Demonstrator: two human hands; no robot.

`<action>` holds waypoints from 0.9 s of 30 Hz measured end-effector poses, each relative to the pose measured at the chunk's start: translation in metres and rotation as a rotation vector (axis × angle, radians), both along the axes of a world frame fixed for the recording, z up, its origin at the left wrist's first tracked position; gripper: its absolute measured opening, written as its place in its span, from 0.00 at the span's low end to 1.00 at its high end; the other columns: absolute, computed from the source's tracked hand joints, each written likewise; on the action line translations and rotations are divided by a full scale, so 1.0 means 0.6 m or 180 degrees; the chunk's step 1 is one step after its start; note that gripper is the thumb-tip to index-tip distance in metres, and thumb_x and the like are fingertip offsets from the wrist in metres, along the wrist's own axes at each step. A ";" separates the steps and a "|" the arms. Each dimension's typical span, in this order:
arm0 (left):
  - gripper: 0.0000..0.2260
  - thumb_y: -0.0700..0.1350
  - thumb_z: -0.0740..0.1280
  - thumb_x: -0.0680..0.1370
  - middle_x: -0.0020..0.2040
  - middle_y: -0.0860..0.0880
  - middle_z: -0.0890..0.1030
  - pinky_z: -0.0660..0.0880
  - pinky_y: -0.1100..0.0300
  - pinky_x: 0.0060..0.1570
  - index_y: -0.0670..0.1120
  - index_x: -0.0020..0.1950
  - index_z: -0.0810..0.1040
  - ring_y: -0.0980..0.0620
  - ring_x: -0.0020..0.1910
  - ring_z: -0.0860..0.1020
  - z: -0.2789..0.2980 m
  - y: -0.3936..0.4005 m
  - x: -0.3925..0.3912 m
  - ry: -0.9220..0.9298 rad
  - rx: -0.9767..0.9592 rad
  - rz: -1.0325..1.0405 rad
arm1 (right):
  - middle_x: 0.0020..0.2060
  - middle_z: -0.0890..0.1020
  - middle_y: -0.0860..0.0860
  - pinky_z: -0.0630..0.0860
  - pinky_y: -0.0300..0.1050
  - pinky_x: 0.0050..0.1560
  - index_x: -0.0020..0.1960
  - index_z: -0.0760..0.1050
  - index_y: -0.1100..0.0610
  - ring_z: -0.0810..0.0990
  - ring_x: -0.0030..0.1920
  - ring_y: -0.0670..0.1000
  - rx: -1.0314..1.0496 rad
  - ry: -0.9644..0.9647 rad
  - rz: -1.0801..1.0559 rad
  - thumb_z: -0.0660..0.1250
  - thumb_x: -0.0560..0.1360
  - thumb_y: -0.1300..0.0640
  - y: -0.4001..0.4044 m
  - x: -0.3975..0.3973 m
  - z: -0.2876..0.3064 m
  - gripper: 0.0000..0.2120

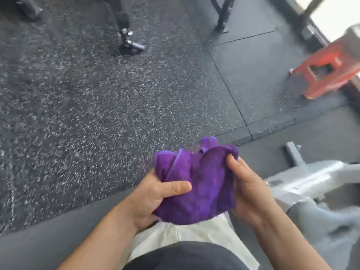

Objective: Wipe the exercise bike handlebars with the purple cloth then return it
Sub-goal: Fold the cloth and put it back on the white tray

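Note:
A crumpled purple cloth (196,182) is held in front of my body, low in the head view. My left hand (155,195) grips its left side with the thumb pressed across the fabric. My right hand (247,184) holds its right edge, fingers curled over the top corner. A grey-white exercise bike frame (311,178) lies blurred at the lower right, just beyond my right hand. Its handlebars are not visible.
Dark speckled rubber floor tiles (97,94) fill most of the view. A red stool (329,71) stands at the right edge. Black equipment legs (222,16) and a metal foot (130,41) stand at the top. The picture is motion-blurred.

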State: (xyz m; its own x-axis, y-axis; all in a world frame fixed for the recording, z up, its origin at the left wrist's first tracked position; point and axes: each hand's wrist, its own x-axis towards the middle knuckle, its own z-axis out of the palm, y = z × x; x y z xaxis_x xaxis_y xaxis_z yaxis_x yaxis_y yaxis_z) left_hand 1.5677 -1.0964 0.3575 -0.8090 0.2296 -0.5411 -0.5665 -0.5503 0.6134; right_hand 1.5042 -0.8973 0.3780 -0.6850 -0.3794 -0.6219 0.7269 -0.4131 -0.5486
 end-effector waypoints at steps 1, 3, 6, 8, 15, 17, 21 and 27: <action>0.19 0.38 0.77 0.65 0.52 0.43 0.87 0.82 0.54 0.47 0.46 0.55 0.86 0.45 0.51 0.86 0.001 -0.002 -0.034 0.0049 -0.0026 -0.0161 | 0.61 0.81 0.64 0.70 0.65 0.70 0.61 0.80 0.59 0.78 0.61 0.62 -0.0024 -0.0097 -0.0191 0.67 0.75 0.55 -0.003 -0.023 0.000 0.17; 0.17 0.37 0.76 0.66 0.51 0.43 0.87 0.82 0.54 0.47 0.47 0.54 0.86 0.45 0.51 0.86 -0.004 0.001 -0.106 0.0129 -0.0243 -0.0324 | 0.59 0.80 0.66 0.71 0.64 0.68 0.60 0.79 0.61 0.79 0.58 0.63 0.0033 -0.0266 -0.0481 0.67 0.74 0.56 -0.006 -0.071 -0.004 0.16; 0.17 0.38 0.76 0.67 0.53 0.42 0.87 0.82 0.52 0.49 0.46 0.55 0.85 0.40 0.54 0.85 -0.018 0.020 -0.226 0.0051 -0.0659 -0.0120 | 0.46 0.86 0.62 0.85 0.57 0.45 0.56 0.80 0.63 0.86 0.41 0.57 0.0314 -0.0316 -0.0881 0.68 0.75 0.59 0.006 -0.155 -0.014 0.12; 0.26 0.40 0.78 0.67 0.57 0.46 0.86 0.82 0.52 0.54 0.52 0.63 0.79 0.45 0.58 0.84 -0.025 0.037 -0.305 0.0017 -0.0750 0.0087 | 0.41 0.87 0.59 0.85 0.51 0.35 0.55 0.79 0.64 0.86 0.36 0.54 0.0560 -0.0262 -0.0941 0.66 0.78 0.60 0.025 -0.218 -0.031 0.10; 0.27 0.43 0.75 0.71 0.62 0.48 0.84 0.81 0.47 0.56 0.64 0.66 0.77 0.46 0.60 0.83 -0.006 0.119 -0.574 0.0021 -0.0583 -0.0040 | 0.61 0.84 0.53 0.82 0.61 0.54 0.69 0.74 0.46 0.83 0.60 0.57 0.0278 -0.0025 -0.0496 0.61 0.83 0.55 0.110 -0.452 -0.041 0.15; 0.31 0.42 0.74 0.70 0.63 0.53 0.84 0.82 0.51 0.53 0.72 0.65 0.73 0.49 0.60 0.83 0.006 0.139 -0.658 0.0206 -0.0668 -0.0125 | 0.52 0.87 0.56 0.83 0.54 0.48 0.68 0.72 0.36 0.85 0.50 0.58 0.0652 0.0299 -0.0695 0.65 0.81 0.60 0.145 -0.514 -0.033 0.22; 0.39 0.40 0.72 0.71 0.63 0.57 0.83 0.82 0.51 0.55 0.82 0.63 0.63 0.51 0.61 0.82 0.029 0.192 -0.799 0.0573 -0.0849 -0.0583 | 0.34 0.79 0.58 0.78 0.46 0.37 0.67 0.70 0.30 0.75 0.38 0.57 0.1155 0.0744 -0.1021 0.65 0.82 0.60 0.203 -0.615 -0.012 0.26; 0.40 0.32 0.65 0.74 0.65 0.50 0.82 0.82 0.55 0.54 0.78 0.65 0.65 0.51 0.60 0.82 0.025 0.281 -1.009 0.0797 -0.0598 -0.1165 | 0.44 0.83 0.54 0.75 0.55 0.54 0.61 0.79 0.40 0.75 0.45 0.56 0.1328 0.0657 -0.1419 0.59 0.84 0.62 0.281 -0.766 -0.010 0.19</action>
State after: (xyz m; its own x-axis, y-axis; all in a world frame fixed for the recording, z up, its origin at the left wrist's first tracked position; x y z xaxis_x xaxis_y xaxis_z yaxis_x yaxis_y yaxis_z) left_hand 0.9624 -0.9277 0.3724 -0.8040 0.4405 -0.3994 -0.5244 -0.2087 0.8255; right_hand 1.0445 -0.7289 0.3721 -0.8424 0.2146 -0.4943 0.3971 -0.3729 -0.8386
